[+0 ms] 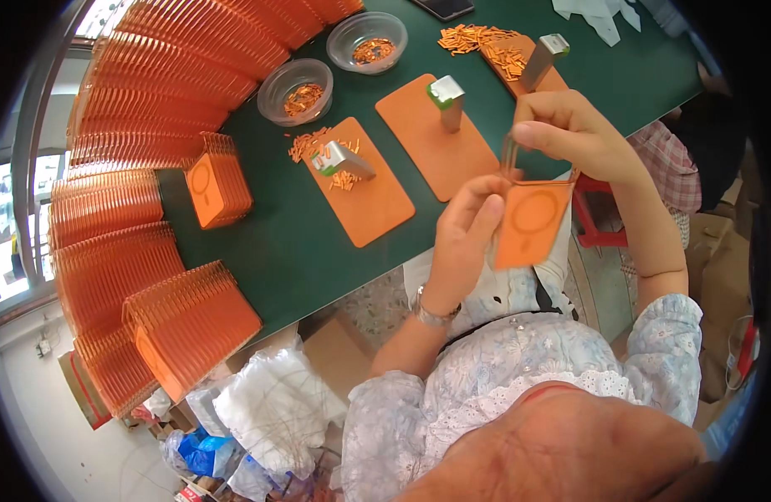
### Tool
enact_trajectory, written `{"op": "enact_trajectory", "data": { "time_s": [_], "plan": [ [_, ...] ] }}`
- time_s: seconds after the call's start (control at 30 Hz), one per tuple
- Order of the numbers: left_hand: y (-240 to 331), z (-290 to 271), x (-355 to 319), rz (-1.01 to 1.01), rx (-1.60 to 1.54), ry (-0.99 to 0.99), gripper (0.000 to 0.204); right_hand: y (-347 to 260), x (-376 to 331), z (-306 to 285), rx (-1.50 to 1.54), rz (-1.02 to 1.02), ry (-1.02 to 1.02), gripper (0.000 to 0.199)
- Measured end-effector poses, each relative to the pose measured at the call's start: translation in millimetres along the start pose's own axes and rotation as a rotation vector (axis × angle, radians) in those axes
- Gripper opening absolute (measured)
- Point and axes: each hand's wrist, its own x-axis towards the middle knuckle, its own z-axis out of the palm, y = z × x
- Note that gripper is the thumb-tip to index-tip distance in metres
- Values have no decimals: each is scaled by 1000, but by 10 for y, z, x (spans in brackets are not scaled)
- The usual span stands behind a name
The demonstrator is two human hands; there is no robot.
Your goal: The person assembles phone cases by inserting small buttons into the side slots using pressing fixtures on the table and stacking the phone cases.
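Observation:
An orange phone case (529,238) with a ring outline on its back hangs in front of me, above the table's near edge. My left hand (462,238), with a watch at the wrist, is closed on the case's left side. Just above its top edge is my right hand (565,134), fingers curled together and thumb pressed in. A clear, thin-edged piece shows beside those fingers; whether it belongs to the case or is separate I cannot tell. Whatever the right fingers pinch is mostly hidden.
Orange boards (436,155) bearing upright metal blocks (452,113) lie on the green table (277,268), with small orange strips (477,38) around them. Two clear bowls (295,88) hold orange bits. Stacked orange cases (197,322) line the left side. A red stool (599,217) stands right.

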Motion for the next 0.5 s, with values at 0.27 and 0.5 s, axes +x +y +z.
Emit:
{"op": "enact_trajectory", "data": {
  "time_s": [0.27, 0.5],
  "plan": [
    [66, -41, 18, 532, 1364, 468, 115, -496, 396, 363, 414, 100, -49, 35],
    [-232, -470, 29, 348, 732, 211, 116, -412, 1576, -203, -592, -429, -23, 18]
  ]
}}
